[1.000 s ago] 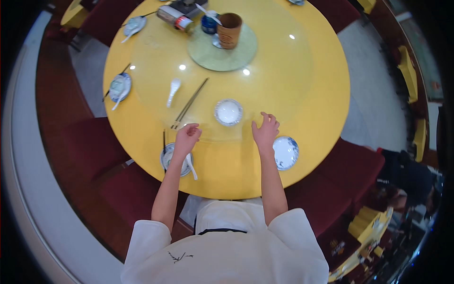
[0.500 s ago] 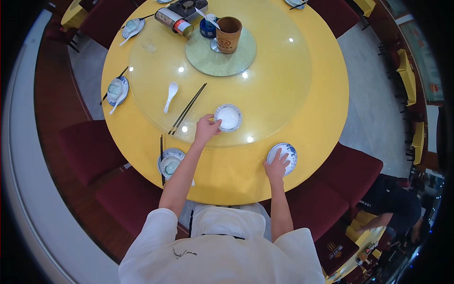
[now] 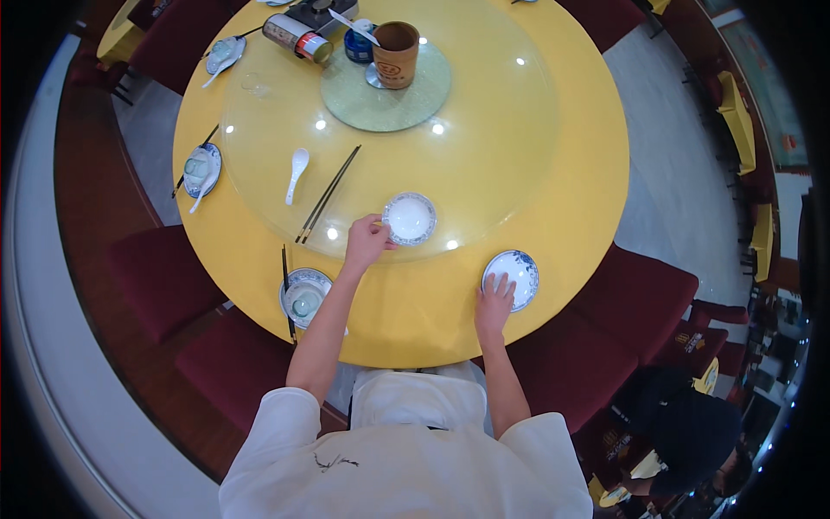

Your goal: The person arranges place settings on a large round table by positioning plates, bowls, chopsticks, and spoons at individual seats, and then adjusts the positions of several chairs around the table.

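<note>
In the head view, the small round white porcelain bowl with a grey-blue patterned rim [image 3: 410, 218] lies just right of the left hand [image 3: 368, 241], whose thumb and fingers pinch its left edge; being round, it has no long axis. Whether it is lifted, I cannot tell. The right hand [image 3: 495, 304], farther from the bowl, rests with fingers loosely spread on the white, blue-patterned porcelain plate [image 3: 522, 282]. One second earlier, both hands hover apart from bowl and plate.
</note>
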Action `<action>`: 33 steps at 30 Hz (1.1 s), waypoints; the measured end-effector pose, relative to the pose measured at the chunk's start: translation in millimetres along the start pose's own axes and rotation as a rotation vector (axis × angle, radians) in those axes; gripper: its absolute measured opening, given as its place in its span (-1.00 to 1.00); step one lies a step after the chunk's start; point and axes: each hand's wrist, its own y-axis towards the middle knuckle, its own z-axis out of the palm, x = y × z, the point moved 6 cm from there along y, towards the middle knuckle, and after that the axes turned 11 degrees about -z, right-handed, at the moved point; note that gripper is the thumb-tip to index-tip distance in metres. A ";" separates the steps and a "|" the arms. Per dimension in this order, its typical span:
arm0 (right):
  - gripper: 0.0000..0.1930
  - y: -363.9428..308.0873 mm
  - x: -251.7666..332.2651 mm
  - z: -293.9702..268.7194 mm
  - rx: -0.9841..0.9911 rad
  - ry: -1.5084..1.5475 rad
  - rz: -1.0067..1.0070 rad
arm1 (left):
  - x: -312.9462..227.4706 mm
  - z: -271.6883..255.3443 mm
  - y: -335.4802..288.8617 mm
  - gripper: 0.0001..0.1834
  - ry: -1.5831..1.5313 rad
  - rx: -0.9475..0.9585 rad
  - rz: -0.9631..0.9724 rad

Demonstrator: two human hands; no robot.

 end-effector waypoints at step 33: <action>-0.66 -13.4 -134.2 0.3 -0.287 1.211 0.440 | 88.3 253.0 -49.5 -0.73 0.231 0.262 0.019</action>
